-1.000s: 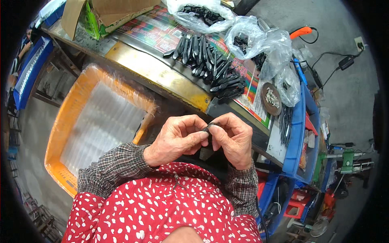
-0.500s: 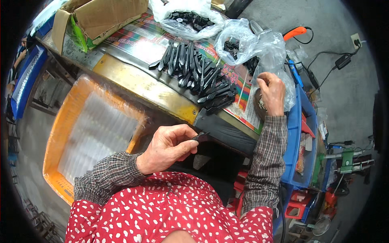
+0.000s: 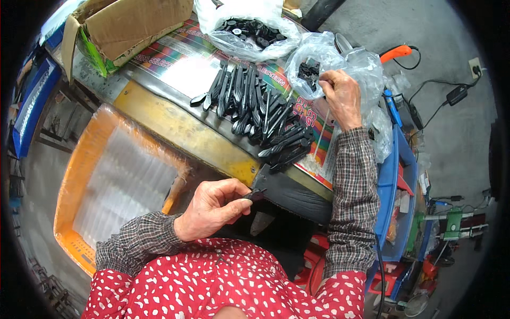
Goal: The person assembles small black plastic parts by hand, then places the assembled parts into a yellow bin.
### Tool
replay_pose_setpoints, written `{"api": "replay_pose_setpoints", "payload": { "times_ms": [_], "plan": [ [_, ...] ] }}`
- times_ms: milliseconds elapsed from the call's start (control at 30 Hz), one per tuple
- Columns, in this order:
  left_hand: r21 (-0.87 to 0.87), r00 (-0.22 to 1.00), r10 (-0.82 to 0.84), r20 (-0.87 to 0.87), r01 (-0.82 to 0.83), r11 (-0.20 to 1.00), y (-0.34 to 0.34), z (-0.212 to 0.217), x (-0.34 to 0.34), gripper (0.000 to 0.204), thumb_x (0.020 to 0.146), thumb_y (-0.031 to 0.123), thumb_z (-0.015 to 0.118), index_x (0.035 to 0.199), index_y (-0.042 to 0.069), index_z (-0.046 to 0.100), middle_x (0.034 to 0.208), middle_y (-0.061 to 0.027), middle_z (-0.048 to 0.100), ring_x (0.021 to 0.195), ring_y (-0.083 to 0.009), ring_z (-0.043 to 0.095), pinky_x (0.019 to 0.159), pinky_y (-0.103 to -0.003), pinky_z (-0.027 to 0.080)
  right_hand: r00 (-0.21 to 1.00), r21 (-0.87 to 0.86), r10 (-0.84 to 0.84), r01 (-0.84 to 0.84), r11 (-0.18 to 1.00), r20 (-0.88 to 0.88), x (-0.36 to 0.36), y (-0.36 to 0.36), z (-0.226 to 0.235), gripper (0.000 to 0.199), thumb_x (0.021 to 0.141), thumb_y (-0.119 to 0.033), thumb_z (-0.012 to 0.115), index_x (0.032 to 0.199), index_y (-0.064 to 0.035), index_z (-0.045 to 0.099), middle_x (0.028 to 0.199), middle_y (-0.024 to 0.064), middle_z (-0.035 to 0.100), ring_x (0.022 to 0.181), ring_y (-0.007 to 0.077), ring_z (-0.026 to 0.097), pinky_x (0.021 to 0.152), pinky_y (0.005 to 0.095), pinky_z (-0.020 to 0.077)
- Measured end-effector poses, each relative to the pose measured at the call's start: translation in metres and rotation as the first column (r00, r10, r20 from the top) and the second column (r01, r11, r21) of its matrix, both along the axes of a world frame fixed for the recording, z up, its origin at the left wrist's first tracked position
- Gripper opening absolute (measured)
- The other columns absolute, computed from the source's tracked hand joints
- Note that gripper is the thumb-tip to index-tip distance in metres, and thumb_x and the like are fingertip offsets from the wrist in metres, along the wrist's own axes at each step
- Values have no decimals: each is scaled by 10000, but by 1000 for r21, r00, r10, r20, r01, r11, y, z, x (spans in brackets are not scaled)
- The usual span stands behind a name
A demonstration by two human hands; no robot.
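My left hand (image 3: 211, 208) is closed in front of my body, pinching a small black plastic part (image 3: 257, 194) between thumb and forefinger. Farther off to the right, my right hand (image 3: 344, 98) reaches to the edge of a small see-through bag (image 3: 295, 68) of black pieces. Its thumb and fingertips are drawn together; whatever they hold cannot be made out. Left of that hand lies a pile of long black plastic handles (image 3: 245, 95) on the table. Behind the pile, a larger plastic bag (image 3: 226, 43) holds black round pieces.
A cardboard box (image 3: 133, 32) stands at the table's far left. Below it is an orange crate (image 3: 69, 212) lined with plastic. Black padding (image 3: 297, 196) covers the near table corner. On the right are a blue bin (image 3: 386, 196), an orange-handled tool (image 3: 396, 53) and cables.
My right hand has moved away from me, from a bowl of small pale pieces to the small bag. My left hand keeps its pinch on the black part, shifting slightly.
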State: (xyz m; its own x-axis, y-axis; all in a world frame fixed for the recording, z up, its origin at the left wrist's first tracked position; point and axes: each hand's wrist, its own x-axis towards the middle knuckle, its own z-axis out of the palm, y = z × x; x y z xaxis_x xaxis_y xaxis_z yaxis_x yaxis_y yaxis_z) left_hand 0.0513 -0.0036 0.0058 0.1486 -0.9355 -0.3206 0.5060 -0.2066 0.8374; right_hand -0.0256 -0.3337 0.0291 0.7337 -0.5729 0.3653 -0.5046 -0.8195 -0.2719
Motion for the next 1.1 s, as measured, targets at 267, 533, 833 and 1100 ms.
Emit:
{"api": "replay_pose_setpoints", "payload": {
  "times_ms": [267,533,833,1100],
  "plan": [
    [4,999,-27,19,26,1000,7,-3,11,134,896,74,597,998,-12,589,766,-25,629,581,-28,503,496,-164,401,995,-30,102,-103,994,-19,44,-4,3,139,791,-160,594,831,-54,674,819,146,612,816,328,606,740,421,461],
    [4,999,42,4,-42,999,12,-4,24,132,896,95,594,969,-15,599,729,12,600,574,-8,480,489,-162,384,984,-152,168,-175,973,-57,125,-9,-10,137,776,-172,635,864,-86,694,845,110,622,829,295,608,735,400,469],
    [17,998,67,16,-67,998,20,-14,40,122,897,93,591,957,-13,593,722,10,604,568,-6,488,482,-164,391,944,-198,12,-81,977,-330,165,-11,-32,262,733,-278,688,884,-64,694,925,152,646,918,321,609,796,427,465],
    [6,998,56,6,-56,998,22,-16,40,122,894,93,592,961,-9,588,720,10,603,560,-9,491,481,-164,394,939,-142,-19,-31,989,-343,172,-12,-31,246,716,-181,672,878,4,673,956,193,647,921,353,620,806,437,490]
  ]
}}
